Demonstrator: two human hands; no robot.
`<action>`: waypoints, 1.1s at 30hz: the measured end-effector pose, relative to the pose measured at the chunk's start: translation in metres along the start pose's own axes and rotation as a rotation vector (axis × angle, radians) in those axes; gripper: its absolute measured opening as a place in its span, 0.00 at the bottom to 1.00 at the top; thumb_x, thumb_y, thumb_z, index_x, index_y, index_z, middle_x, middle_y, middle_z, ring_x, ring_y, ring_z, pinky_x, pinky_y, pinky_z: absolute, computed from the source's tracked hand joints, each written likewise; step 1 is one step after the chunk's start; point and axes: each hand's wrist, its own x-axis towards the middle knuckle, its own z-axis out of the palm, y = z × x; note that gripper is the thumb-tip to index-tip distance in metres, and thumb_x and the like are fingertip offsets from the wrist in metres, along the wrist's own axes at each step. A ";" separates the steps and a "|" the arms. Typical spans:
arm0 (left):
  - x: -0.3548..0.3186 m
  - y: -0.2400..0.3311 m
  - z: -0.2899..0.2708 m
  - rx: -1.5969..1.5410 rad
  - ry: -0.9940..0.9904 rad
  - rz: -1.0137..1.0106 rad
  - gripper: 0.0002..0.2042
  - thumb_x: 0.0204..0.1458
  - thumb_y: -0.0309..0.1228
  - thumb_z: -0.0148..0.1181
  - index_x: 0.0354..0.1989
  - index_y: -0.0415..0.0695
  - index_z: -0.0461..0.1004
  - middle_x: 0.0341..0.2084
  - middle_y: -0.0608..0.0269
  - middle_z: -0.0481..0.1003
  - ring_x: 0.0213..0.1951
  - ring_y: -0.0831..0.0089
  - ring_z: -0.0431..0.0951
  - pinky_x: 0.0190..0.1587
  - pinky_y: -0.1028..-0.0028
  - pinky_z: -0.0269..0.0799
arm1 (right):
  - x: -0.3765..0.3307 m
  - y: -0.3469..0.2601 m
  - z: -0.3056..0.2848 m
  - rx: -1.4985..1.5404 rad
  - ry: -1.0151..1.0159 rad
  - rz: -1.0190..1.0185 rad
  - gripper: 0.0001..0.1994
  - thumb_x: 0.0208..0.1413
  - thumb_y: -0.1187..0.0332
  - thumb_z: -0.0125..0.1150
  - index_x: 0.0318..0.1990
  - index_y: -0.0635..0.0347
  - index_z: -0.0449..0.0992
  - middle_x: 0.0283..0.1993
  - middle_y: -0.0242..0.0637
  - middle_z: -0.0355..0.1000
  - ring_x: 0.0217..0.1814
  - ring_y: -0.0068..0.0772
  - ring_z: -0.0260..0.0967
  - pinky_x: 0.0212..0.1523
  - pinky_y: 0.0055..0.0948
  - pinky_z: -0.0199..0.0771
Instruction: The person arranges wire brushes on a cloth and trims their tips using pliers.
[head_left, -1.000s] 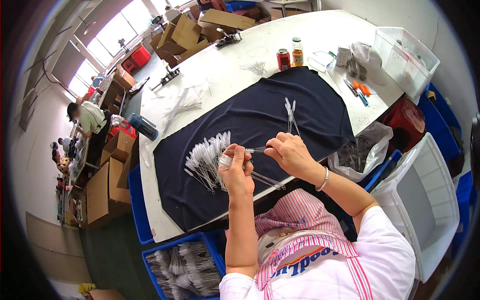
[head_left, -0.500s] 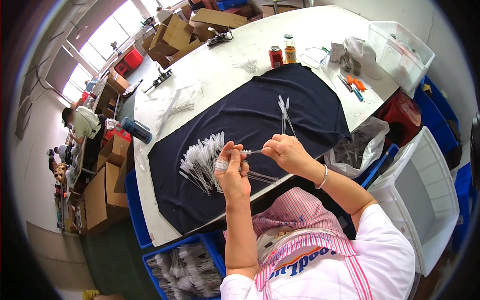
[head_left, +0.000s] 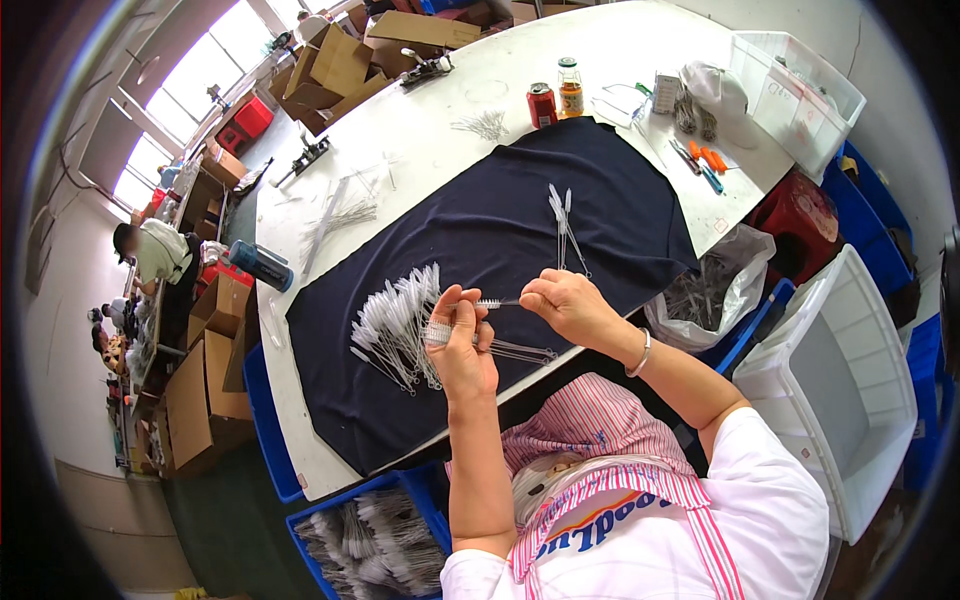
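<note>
My left hand is closed around several small wire-handled brushes, whose looped handles stick out to the right below it. One small bottle brush lies level between my hands, its bristles at the left fingertips. My right hand pinches the wire end of that brush. Left of my left hand, a pile of white-bristled brushes lies on the dark cloth. A few more brushes lie apart on the cloth, beyond my right hand.
A blue crate of brushes stands below the white table. At the right are a white bin and a plastic bag. A red can, a glass bottle and a blue tumbler stand on the table. Far left, another person works.
Both hands keep nearly the same hold on the brush between them. The whole view has shifted slightly, moving the table and its things a little left and up. The brush piles look unchanged.
</note>
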 end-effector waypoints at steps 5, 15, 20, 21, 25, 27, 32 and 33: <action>-0.001 -0.002 0.001 -0.020 0.002 -0.015 0.06 0.50 0.22 0.54 0.38 0.42 0.71 0.31 0.61 0.75 0.25 0.82 0.71 0.17 0.86 0.55 | 0.001 0.001 0.000 -0.050 0.022 -0.004 0.12 0.52 0.60 0.53 0.28 0.58 0.74 0.24 0.38 0.68 0.29 0.40 0.67 0.30 0.37 0.65; 0.000 0.005 -0.008 -0.100 0.059 -0.068 0.09 0.53 0.27 0.52 0.42 0.43 0.67 0.29 0.66 0.71 0.31 0.77 0.73 0.33 0.73 0.74 | 0.017 0.069 0.007 -0.138 0.151 0.568 0.21 0.44 0.52 0.60 0.34 0.64 0.72 0.35 0.45 0.72 0.39 0.46 0.70 0.39 0.37 0.67; 0.002 0.007 -0.015 -0.165 -0.015 -0.086 0.11 0.52 0.28 0.53 0.44 0.45 0.65 0.23 0.71 0.66 0.23 0.80 0.68 0.23 0.80 0.65 | 0.036 0.135 0.020 -0.356 0.196 0.693 0.18 0.43 0.56 0.60 0.36 0.62 0.73 0.36 0.46 0.72 0.40 0.47 0.70 0.41 0.39 0.69; 0.002 0.008 -0.017 -0.123 -0.005 -0.089 0.11 0.52 0.29 0.54 0.44 0.45 0.65 0.21 0.72 0.64 0.20 0.82 0.64 0.20 0.81 0.60 | 0.039 0.138 0.021 -0.391 0.130 0.748 0.16 0.43 0.58 0.60 0.35 0.61 0.74 0.36 0.46 0.73 0.41 0.47 0.70 0.41 0.40 0.69; 0.005 0.008 -0.019 -0.032 0.050 -0.100 0.11 0.52 0.31 0.55 0.43 0.45 0.66 0.14 0.75 0.57 0.14 0.86 0.54 0.15 0.84 0.47 | 0.036 0.145 0.020 -0.353 0.200 0.696 0.11 0.43 0.60 0.60 0.32 0.57 0.76 0.32 0.42 0.74 0.39 0.45 0.71 0.39 0.39 0.70; 0.007 0.007 -0.020 -0.014 0.076 -0.115 0.11 0.52 0.32 0.54 0.41 0.42 0.67 0.12 0.75 0.55 0.13 0.86 0.52 0.14 0.83 0.45 | 0.031 0.134 0.014 -0.307 0.169 0.676 0.11 0.43 0.60 0.60 0.31 0.56 0.76 0.31 0.41 0.74 0.38 0.44 0.71 0.38 0.39 0.70; 0.011 0.002 -0.017 -0.075 0.093 -0.132 0.10 0.53 0.32 0.53 0.39 0.40 0.69 0.14 0.75 0.58 0.13 0.85 0.55 0.15 0.83 0.47 | 0.020 0.105 0.008 -0.098 0.119 0.502 0.10 0.42 0.61 0.62 0.29 0.57 0.76 0.24 0.39 0.72 0.28 0.37 0.71 0.30 0.33 0.67; 0.011 0.001 -0.015 -0.081 0.088 -0.135 0.10 0.53 0.31 0.53 0.40 0.39 0.69 0.15 0.74 0.60 0.14 0.84 0.57 0.15 0.84 0.48 | 0.018 0.097 0.004 -0.096 0.112 0.494 0.10 0.42 0.61 0.62 0.29 0.57 0.76 0.24 0.39 0.72 0.28 0.37 0.71 0.30 0.33 0.67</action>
